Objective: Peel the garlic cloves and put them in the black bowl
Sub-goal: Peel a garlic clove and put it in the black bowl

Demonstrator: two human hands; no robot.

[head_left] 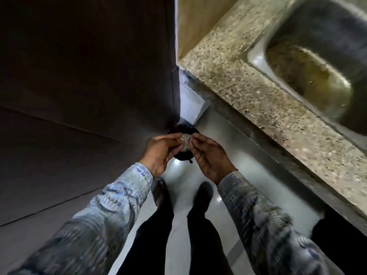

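Observation:
Both my hands are held together at waist height over the floor. My left hand [160, 153] and my right hand [208, 157] each pinch one side of a small pale, thin piece [185, 140] that looks like garlic skin; blur hides its detail. Directly below them a dark round container [181, 128] stands on the floor in the corner, mostly covered by my hands. I cannot tell whether it is a bin or a bowl. No garlic clove is plainly visible.
A speckled stone counter [248, 100] runs along the right with a steel sink [309, 76] set in it. A dark flat panel [79, 76] fills the left. My shoes [204, 195] stand on a pale glossy floor [178, 245].

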